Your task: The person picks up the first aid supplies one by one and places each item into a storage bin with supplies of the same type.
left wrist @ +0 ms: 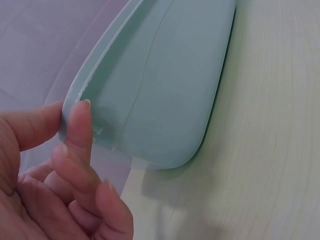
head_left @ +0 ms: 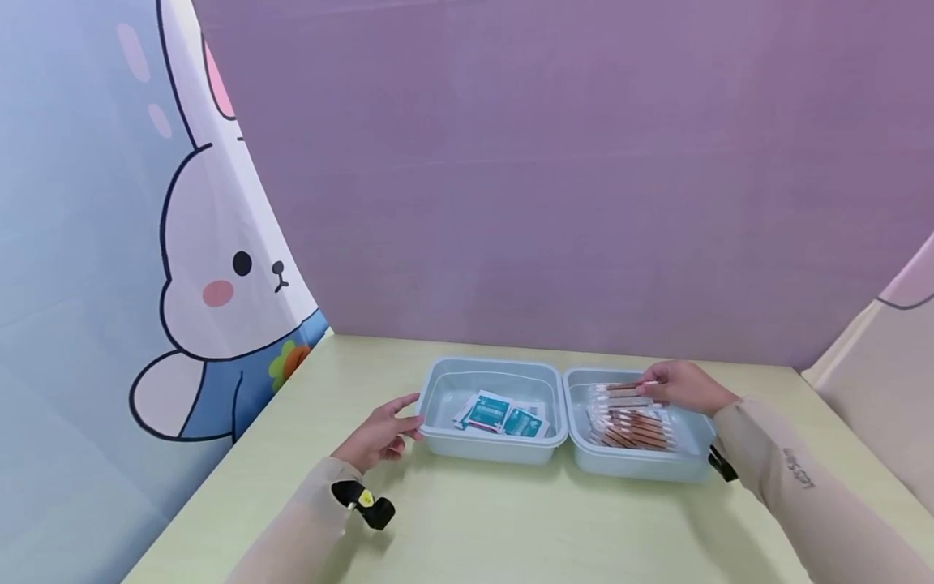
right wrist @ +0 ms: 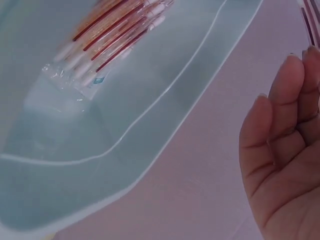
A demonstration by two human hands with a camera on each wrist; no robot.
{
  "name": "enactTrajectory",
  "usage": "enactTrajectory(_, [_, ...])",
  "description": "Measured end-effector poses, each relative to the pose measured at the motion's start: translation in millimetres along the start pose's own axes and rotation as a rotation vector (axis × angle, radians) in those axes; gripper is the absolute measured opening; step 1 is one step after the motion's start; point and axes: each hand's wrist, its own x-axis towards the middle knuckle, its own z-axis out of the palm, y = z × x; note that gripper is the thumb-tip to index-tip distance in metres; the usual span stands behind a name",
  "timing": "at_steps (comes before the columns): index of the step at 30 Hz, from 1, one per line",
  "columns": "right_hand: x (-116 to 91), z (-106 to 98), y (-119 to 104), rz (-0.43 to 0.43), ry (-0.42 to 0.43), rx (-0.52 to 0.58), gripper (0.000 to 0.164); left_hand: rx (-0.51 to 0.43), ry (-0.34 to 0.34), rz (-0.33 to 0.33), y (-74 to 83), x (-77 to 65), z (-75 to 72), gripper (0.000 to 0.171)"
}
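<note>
Two pale blue plastic bins stand side by side on the table. My left hand [head_left: 379,431] pinches the left rim of the left bin [head_left: 481,451], thumb and index finger at the edge in the left wrist view. Inside lie several white and teal sachets [head_left: 490,410]. Over the right bin [head_left: 635,465], my right hand [head_left: 686,387] pinches a clear packet of brown-liquid cotton swabs [head_left: 619,388] at its right end. More packed swabs [head_left: 638,430] lie below it in that bin. The right wrist view shows the right hand's held swabs only at the edge.
The light wood-look table [head_left: 467,527] runs in front of the bins. A purple cloth [head_left: 547,178] hangs behind it, and a blue cloth printed with a white rabbit [head_left: 212,284] hangs at the left. Both bins nearly touch along their facing rims.
</note>
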Motion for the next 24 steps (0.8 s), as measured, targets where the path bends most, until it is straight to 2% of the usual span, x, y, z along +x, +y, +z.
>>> enactTrajectory(10, [13,3,7,0.028,-0.053,-0.07,0.011,-0.003,0.004,-0.001,0.3,1.3,1.1,0.053])
enactTrajectory(15, [19,4,14,0.051,-0.078,-0.068,0.009,-0.036,-0.003,-0.013,-2.3,-0.2,-0.4,0.054])
enactTrajectory(19, [22,4,16,0.073,-0.11,-0.052,0.01,-0.028,-0.003,-0.013,-3.1,0.3,-0.2,0.054])
enactTrajectory(24, [23,3,16,0.063,-0.16,-0.088,0.009,-0.034,-0.018,-0.011,-1.6,0.5,1.4,0.054])
